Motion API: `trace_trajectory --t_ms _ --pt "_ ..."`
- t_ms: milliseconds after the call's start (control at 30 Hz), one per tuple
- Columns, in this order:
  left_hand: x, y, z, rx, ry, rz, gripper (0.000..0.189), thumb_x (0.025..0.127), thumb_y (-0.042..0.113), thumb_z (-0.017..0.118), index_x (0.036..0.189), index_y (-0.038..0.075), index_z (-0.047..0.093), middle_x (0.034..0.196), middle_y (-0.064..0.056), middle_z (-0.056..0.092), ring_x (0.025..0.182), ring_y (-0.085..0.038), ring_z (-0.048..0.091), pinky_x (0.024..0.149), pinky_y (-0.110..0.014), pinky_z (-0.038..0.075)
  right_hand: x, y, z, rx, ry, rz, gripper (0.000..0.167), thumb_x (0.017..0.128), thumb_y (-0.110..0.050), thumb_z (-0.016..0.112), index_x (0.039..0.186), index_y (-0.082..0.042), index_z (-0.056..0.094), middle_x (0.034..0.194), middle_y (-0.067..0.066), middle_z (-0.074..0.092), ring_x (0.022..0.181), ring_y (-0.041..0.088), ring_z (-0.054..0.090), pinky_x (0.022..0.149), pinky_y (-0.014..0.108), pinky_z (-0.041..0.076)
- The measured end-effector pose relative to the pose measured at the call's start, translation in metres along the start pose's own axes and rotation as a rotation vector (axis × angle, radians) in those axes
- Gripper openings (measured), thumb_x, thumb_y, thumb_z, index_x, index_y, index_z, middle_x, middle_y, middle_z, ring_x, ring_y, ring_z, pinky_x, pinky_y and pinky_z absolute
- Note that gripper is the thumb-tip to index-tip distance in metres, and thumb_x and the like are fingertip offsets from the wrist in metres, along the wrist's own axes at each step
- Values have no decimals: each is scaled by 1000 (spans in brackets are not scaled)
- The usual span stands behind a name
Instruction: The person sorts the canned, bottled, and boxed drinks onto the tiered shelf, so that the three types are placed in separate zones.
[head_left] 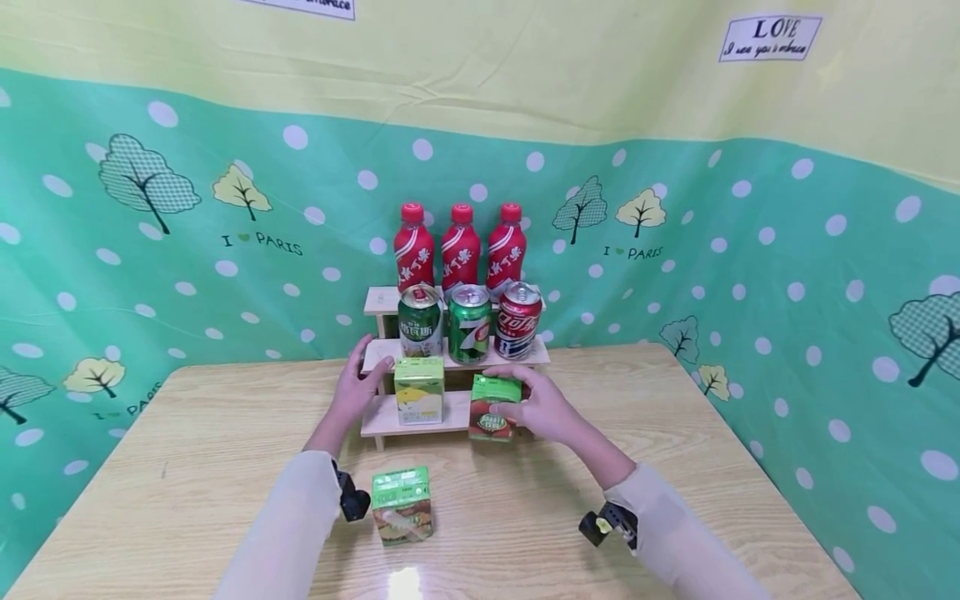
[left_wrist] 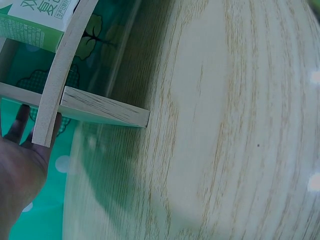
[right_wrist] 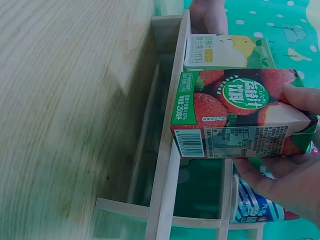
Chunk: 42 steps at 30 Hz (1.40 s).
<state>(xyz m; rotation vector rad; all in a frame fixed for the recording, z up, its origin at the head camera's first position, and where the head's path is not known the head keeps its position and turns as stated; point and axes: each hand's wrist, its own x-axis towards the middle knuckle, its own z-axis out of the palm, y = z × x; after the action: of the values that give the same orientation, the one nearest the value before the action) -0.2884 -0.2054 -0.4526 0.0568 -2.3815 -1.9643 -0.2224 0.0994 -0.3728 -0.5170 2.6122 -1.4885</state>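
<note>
A red and green lychee juice carton [head_left: 491, 408] is pinched in my right hand [head_left: 546, 404], at the front of the lowest shelf of a small wooden tiered stand [head_left: 457, 425]. In the right wrist view the lychee juice carton [right_wrist: 240, 112] overlaps the lowest board, its printed front showing. Around the left end of the stand is my left hand [head_left: 360, 390], fingers extended. The left wrist view has this left hand [left_wrist: 22, 170] beside the board's end, fingertips partly behind the wood. A yellow and green juice carton [head_left: 420, 392] stands on the lowest shelf, near my left thumb.
Another green-topped juice carton [head_left: 402, 507] stands on the table [head_left: 247, 467] in front. The middle shelf bears a dark green can [head_left: 420, 321], a 7-Up can [head_left: 469, 325] and a red can [head_left: 518, 321]. Three red bottles [head_left: 460, 250] line the top, before a patterned curtain [head_left: 300, 167].
</note>
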Motion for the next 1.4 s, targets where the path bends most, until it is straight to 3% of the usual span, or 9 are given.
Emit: trace_trajectory --t_ms 233,367,633,1000,1233,1400 --pt "2 -2 0 8 10 6 78 89 48 56 151 30 12 152 -18 26 128 -35 42 108 -46 36 9 4 1 -1 -4 -63 45 80 -12 73 121 -26 61 139 2 50 128 23 44 105 48 39" --pt "3 -3 1 -1 11 9 79 89 49 57 151 30 12 151 -18 28 127 -34 42 108 -46 37 15 7 3 8 12 -82 44 79 -10 73 120 -23 62 139 4 50 126 24 46 102 46 43" --pt "2 -3 1 12 10 0 79 88 51 56 151 31 11 149 -19 30 126 -35 43 106 -46 38 22 8 6 44 26 -25 44 81 -13 72 121 -25 60 133 4 53 108 24 58 90 39 51" --pt "2 -3 1 -1 9 -10 80 87 51 58 150 33 12 150 -18 31 128 -34 42 109 -46 35 31 10 14 32 6 -32 41 84 -20 70 122 -31 56 137 -1 48 124 23 46 103 46 41" --pt "2 -4 2 -2 16 -4 80 87 50 58 150 33 12 149 -18 32 127 -33 43 108 -45 37 34 7 15 105 -7 -74 45 84 -14 70 124 -20 49 132 3 48 124 24 46 105 45 39" --pt "2 -3 2 -1 21 3 77 89 48 56 150 32 12 148 -19 33 126 -33 44 107 -45 37 38 10 17 100 -10 -64 43 84 -15 70 121 -21 50 130 2 49 120 22 49 102 42 42"
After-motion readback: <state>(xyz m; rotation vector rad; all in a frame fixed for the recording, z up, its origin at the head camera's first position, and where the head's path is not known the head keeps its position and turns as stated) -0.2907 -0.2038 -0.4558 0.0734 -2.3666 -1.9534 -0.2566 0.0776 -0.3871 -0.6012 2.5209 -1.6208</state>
